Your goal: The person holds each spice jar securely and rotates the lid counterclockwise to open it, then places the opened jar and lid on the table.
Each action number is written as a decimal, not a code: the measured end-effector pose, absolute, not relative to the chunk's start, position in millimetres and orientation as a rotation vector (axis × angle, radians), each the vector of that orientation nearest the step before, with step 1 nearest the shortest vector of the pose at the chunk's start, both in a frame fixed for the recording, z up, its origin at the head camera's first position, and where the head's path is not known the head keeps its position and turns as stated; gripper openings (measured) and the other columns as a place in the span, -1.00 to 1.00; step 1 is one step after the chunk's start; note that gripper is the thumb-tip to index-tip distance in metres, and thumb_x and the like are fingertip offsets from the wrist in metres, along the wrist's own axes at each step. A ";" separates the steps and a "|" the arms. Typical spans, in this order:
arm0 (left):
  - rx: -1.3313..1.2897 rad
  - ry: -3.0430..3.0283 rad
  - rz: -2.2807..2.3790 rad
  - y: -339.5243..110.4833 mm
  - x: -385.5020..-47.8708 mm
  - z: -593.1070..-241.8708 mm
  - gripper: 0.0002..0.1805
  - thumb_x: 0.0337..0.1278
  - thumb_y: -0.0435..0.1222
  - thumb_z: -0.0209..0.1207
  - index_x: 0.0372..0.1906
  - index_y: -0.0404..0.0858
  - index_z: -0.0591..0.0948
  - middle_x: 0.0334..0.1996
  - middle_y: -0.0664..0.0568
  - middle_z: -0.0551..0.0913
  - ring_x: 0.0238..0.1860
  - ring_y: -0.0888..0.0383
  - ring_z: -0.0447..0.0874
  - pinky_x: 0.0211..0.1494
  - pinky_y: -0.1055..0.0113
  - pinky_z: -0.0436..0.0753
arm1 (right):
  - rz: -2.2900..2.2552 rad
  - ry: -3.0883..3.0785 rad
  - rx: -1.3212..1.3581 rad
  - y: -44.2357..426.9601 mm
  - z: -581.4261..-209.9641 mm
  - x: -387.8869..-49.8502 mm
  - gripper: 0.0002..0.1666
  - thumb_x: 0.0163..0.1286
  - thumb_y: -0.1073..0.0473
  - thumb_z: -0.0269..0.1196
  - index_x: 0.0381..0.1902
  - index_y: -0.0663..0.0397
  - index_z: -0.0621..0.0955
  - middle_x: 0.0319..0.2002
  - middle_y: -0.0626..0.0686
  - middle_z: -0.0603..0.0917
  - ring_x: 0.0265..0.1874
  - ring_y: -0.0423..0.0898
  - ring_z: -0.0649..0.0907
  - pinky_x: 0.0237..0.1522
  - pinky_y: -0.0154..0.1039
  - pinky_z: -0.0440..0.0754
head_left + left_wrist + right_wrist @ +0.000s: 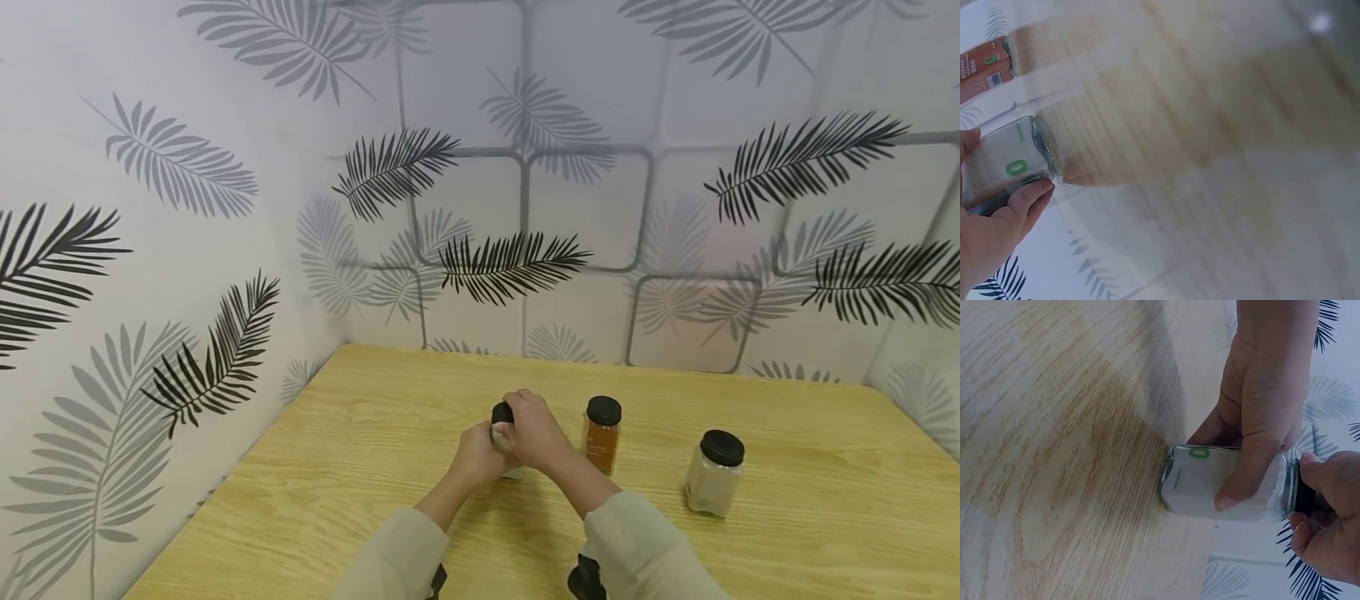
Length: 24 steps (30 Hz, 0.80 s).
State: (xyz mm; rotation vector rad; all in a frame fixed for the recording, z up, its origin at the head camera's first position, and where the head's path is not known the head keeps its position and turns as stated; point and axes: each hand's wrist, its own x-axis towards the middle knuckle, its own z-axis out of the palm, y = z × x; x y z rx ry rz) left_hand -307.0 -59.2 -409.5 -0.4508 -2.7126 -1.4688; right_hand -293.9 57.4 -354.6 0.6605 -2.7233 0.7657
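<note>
Glass jar (1197,487) sits gripped in the left hand (474,457); its black lid (501,412), pinched by the right hand (534,429), remains on. Orange jar (602,444) and pale jar (710,483) stand capped, untouched.

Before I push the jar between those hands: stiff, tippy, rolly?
The jar is taller than wide, so a push near its black lid might tip it. Looking flat-sided, it should resist rolling. Clear and glassy, it looks stiff, possibly slippery.

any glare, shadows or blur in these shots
Left wrist: glare spot at upper right, table hazy with blurry reflections; right wrist: soft dark shadow from near the held jar to the top edge; head: soft shadow on the table between the sleeves.
</note>
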 end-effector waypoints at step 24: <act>-0.482 -2.708 -1.402 -60.3 -309.1 -408.9 -0.65 -0.06 -0.33 0.31 -0.19 -0.48 0.54 -0.32 -0.22 0.65 -0.34 0.00 0.63 -0.31 0.21 0.63 | 0.725 -2.733 0.735 57.0 -349.7 -290.7 -0.73 0.28 0.32 0.19 -0.12 0.40 0.46 -0.16 0.28 0.50 -0.16 0.17 0.50 -0.12 0.01 0.51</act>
